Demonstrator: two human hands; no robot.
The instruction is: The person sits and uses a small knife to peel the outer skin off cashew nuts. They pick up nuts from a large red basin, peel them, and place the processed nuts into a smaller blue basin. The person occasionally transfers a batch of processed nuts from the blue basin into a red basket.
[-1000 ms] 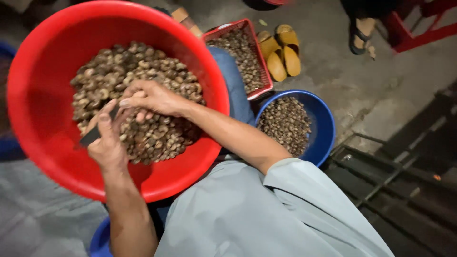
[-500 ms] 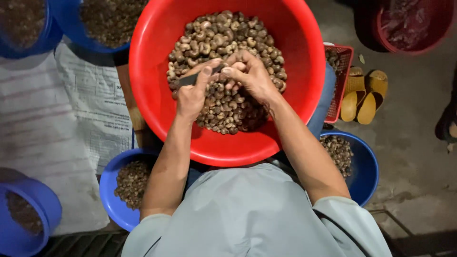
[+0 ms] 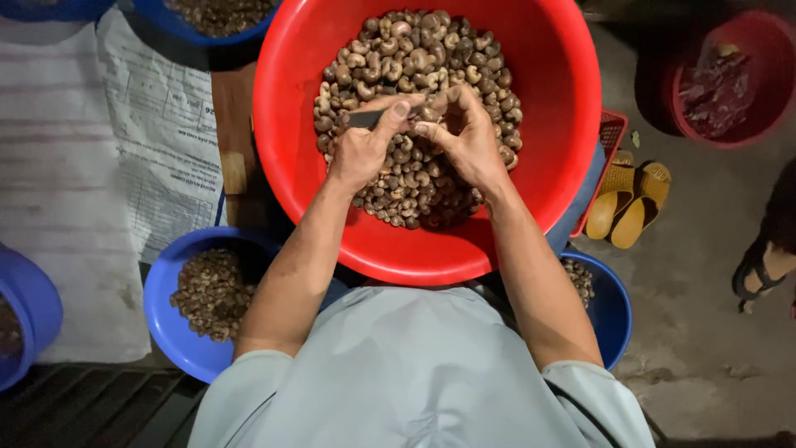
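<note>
A big red basin [image 3: 547, 124] sits on my lap, heaped with brown cashew nuts [image 3: 414, 58]. My left hand [image 3: 365, 149] is closed around a small dark knife [image 3: 369, 118], blade pointing right. My right hand [image 3: 468, 137] pinches a single nut [image 3: 431, 109] at the blade's tip. Both hands meet over the middle of the pile, and my forearms reach up from my light grey shirt.
A blue bowl [image 3: 178, 332] of nuts sits at my lower left, another blue bowl [image 3: 609, 303] at my right. Printed white sacking [image 3: 83, 166] covers the floor at left. Yellow sandals [image 3: 626, 199], a small red basket [image 3: 609, 137], a red bucket [image 3: 721, 83] and another person's foot [image 3: 767, 265] lie right.
The view has swung from the right to straight over the basin. My hands have come together at the pile's middle, the knife against a nut held in my right fingers.
</note>
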